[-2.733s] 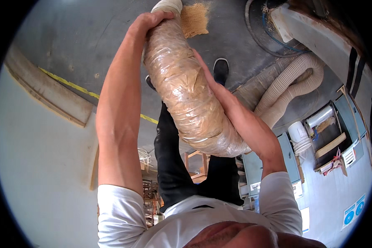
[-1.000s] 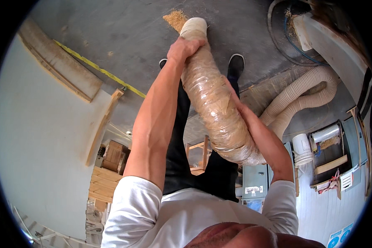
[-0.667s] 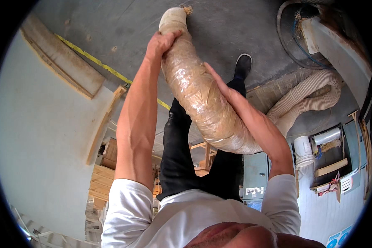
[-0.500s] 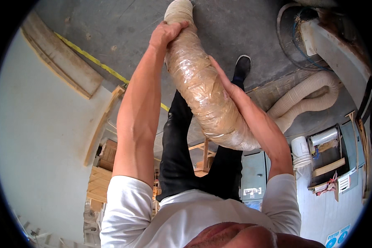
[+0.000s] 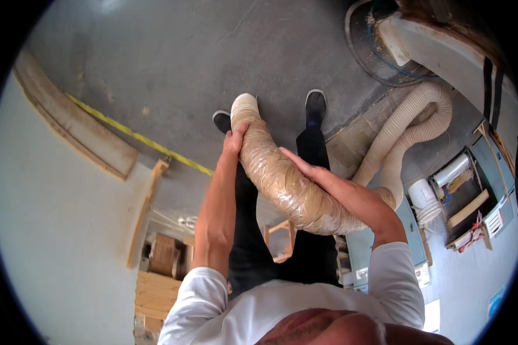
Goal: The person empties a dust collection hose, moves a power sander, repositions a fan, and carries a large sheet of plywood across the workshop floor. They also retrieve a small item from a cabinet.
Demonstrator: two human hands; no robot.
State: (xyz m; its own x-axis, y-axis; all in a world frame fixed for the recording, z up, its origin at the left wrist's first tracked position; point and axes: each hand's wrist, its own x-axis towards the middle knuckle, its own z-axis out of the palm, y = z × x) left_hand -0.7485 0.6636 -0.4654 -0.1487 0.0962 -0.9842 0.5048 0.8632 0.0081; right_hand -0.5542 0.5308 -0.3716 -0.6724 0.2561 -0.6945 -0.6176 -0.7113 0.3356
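Note:
A thick flexible duct hose [image 5: 276, 187] lies across my arms' reach, its middle wrapped in shiny clear and brown tape. Its bare, ribbed pale end points away from me, just beyond my left hand [image 5: 235, 139], which is closed around the left side of the hose. Against the right side of the wrapped part presses my right hand [image 5: 301, 165], with some of its fingers hidden by the hose. The hose passes beneath my right forearm and appears to continue into an uncovered ribbed section [image 5: 406, 123] that loops on the right.
A yellow floor stripe [image 5: 138, 137] runs by a curved board [image 5: 75, 123] on the left. At the far right stands a pale machine part [image 5: 431, 49] with cables. Wooden boxes [image 5: 164, 253] are at lower left; a white bucket [image 5: 422, 195] is at right.
Both hands and the taped hose have come lower in the view, nearer to me. My grip on the hose looks the same. Both shoes now show on the floor.

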